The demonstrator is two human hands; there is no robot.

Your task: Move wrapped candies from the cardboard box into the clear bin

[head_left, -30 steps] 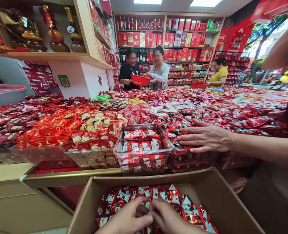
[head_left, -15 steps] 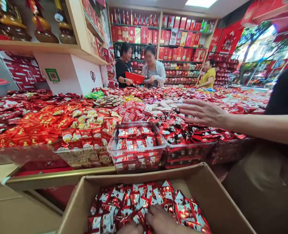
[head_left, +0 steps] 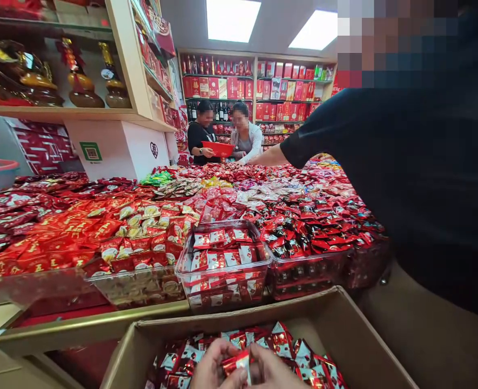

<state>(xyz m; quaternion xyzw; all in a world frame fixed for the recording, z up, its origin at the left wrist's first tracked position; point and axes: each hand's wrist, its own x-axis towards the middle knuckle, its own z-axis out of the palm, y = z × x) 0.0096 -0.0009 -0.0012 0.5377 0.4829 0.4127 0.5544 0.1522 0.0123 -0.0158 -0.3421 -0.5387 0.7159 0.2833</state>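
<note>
A: What's our stock sitting on?
B: Broad display counter with a shiny gold edge (head_left: pixel 101 322). Mostly covered.
A: Directly on it?
B: Along the near edge we see a square clear plastic bin (head_left: pixel 226 273), a wide clear plastic bin (head_left: pixel 303 278) just right of it, a sloping clear plastic bin (head_left: pixel 141 286) just left. All filled with small shiny packets (head_left: pixel 216 260), mostly red. Farther back, packet heaps (head_left: pixel 218 205); we can't tell what's under them.
A: Other supports?
B: Pale wooden shelf (head_left: pixel 121 113), upper left. Glossy brown gourd-shaped bottles (head_left: pixel 82 89) stand on it.
</note>
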